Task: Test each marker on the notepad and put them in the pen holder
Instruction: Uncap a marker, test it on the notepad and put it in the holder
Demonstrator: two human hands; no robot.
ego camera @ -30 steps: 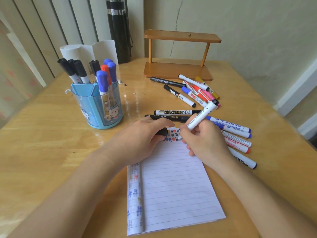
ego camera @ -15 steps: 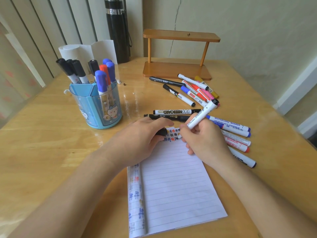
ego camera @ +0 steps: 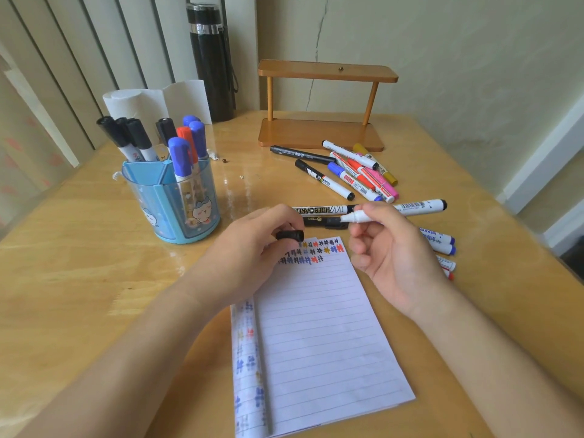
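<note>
Marker is off the notepad now, gripped level in your right hand, tip toward the cap your left hand pinches; its test looks done, recap next.

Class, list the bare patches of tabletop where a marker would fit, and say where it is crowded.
Bare: the table left of the left forearm, in front of the pen holder; the strip between pen holder and loose markers. Crowded: between wooden stand and right hand.

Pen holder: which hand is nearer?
Left. The left hand, pinching a black cap, is just right of the pen holder; the right hand, holding a marker, is farther right.
</note>
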